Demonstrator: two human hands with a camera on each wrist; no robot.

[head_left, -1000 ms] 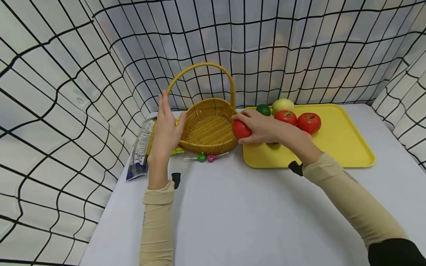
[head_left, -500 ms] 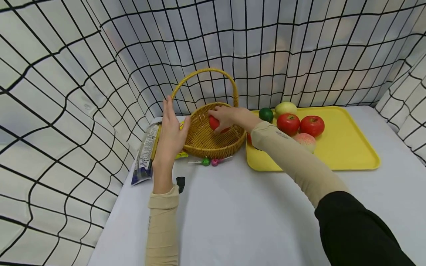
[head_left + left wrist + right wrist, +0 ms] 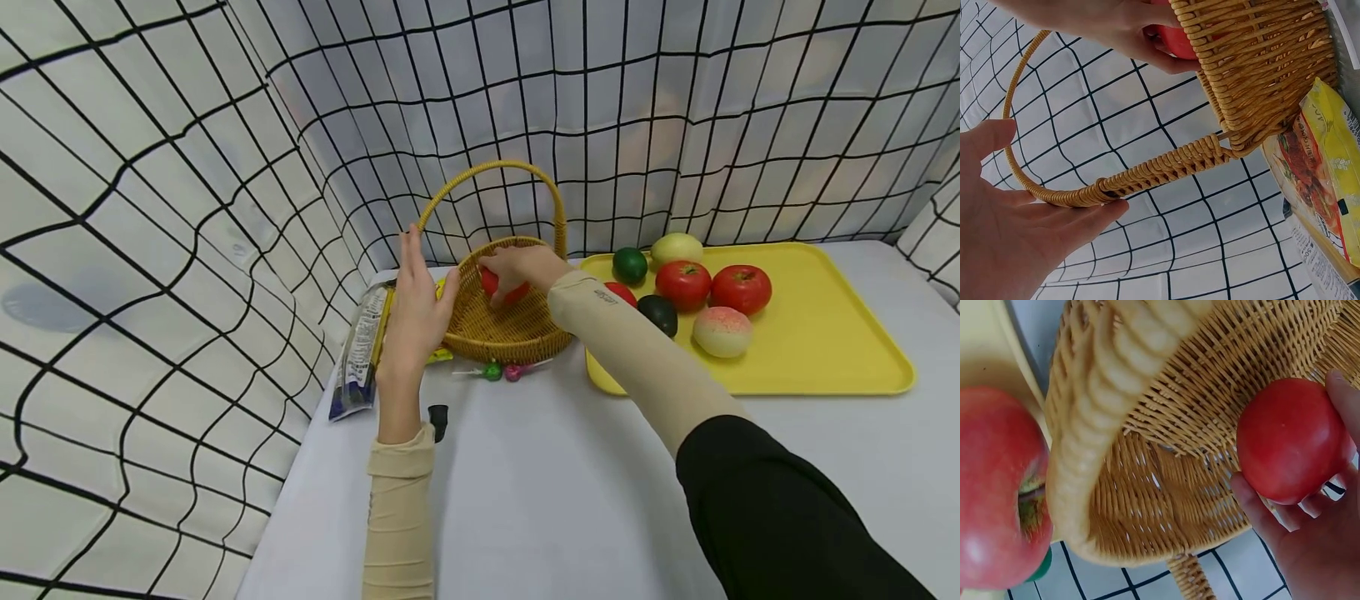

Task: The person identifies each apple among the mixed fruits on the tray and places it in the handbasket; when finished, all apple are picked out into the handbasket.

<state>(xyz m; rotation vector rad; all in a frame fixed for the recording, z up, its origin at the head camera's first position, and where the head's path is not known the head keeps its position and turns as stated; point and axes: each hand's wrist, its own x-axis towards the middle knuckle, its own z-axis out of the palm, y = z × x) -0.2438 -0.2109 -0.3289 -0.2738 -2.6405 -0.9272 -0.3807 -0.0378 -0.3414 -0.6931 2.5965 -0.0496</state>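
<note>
A woven yellow basket [image 3: 517, 329] with an arched handle [image 3: 489, 172] stands on the white table. My right hand [image 3: 521, 268] reaches into it and grips a red tomato [image 3: 504, 288]; in the right wrist view the tomato [image 3: 1290, 439] sits between my curled fingers [image 3: 1259, 512] above the basket's weave [image 3: 1166, 487]. My left hand [image 3: 420, 304] stands upright with straight fingers against the basket's left side. In the left wrist view its fingers [image 3: 1041, 219] touch the handle [image 3: 1147, 172] near where it joins the rim.
A yellow tray [image 3: 825, 350] at the right carries two red tomatoes, a red apple [image 3: 997, 487], a peach, a lime, a dark avocado and a yellow fruit. Two lollipops [image 3: 501, 370] lie before the basket. Snack packets [image 3: 360, 350] lie left. Grid-patterned cloth walls surround the table.
My right hand carried the red tomato from the tray's left edge over the rim and into the basket. My left hand stayed against the basket's left side.
</note>
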